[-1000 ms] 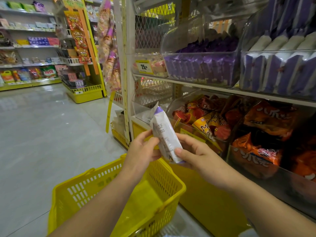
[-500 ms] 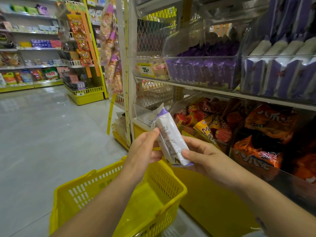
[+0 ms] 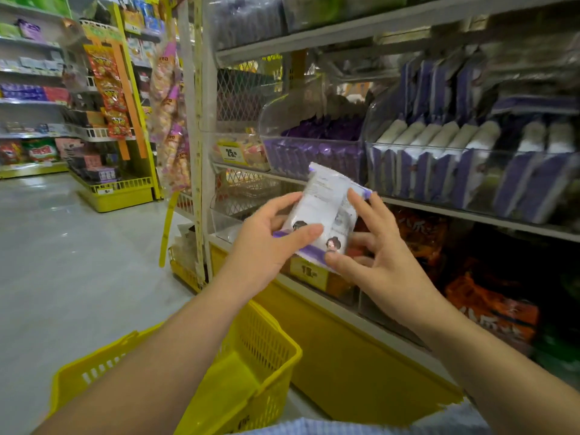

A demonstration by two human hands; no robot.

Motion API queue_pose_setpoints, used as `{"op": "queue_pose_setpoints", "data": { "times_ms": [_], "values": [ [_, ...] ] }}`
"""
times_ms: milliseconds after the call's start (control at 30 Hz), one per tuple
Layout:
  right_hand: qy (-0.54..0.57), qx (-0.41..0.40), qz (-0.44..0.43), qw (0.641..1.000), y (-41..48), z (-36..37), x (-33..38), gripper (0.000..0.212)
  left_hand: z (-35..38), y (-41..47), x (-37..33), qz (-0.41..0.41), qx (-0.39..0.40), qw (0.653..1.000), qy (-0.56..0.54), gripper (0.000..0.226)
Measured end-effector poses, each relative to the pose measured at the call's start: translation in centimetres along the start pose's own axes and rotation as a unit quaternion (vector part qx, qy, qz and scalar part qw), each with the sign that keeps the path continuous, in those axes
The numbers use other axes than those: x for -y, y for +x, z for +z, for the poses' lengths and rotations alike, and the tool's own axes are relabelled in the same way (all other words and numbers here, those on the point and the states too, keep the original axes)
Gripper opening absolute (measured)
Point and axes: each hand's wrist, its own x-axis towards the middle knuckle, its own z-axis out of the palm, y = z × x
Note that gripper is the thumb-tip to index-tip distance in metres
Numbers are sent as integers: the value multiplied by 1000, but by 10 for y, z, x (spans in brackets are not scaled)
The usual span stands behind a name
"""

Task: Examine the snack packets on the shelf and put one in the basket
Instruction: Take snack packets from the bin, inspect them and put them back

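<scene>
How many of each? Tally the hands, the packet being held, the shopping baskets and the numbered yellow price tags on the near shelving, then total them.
Hands: 2, the left hand and the right hand
snack packet, held by both hands: 1
yellow basket: 1
Numbered yellow price tags: 2, the 25 tag and the 12 tag
Total: 6

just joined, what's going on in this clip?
A person stands at a shop shelf, holding one white-and-purple snack packet up in both hands. The left hand grips its lower left part, and the right hand pinches its right side between thumb and fingers. The printed side faces the camera, apparently being read. The yellow basket is below the left forearm, and the packet is not in it yet.
</scene>
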Motion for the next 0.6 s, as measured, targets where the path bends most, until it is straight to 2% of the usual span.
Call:
{"op": "queue_pose_setpoints", "data": {
  "times_ms": [67, 133, 267, 333, 433, 533, 600],
  "values": [
    [-98, -22, -24, 995, -3, -17, 15, 71, 13, 10, -26, 56, -27, 997, 45, 44],
    [-150, -46, -49, 986, -3, -37, 31, 71, 30, 19, -51, 97, -45, 993, 54, 37],
    [-182, -122, -71, 973, 1, -82, 63, 79, 78, 33, -87, 146, -17, 989, -17, 46],
    [-182, -145, -65, 970, 0, -102, 73, 85, 103, 40, -100, 171, 9, 985, -4, 53],
    [-186, -145, -37, 971, 4, -131, 78, 82, 131, 55, -112, 186, 24, 982, 20, 53],
    [-277, -102, 14, 955, 15, -160, 83, 74, 147, 77, -115, 161, 22, 985, 61, 50],
    [-364, -60, 39, 929, 23, -180, 91, 67, 151, 92, -117, 137, 24, 986, 89, 45]
  ]
}}
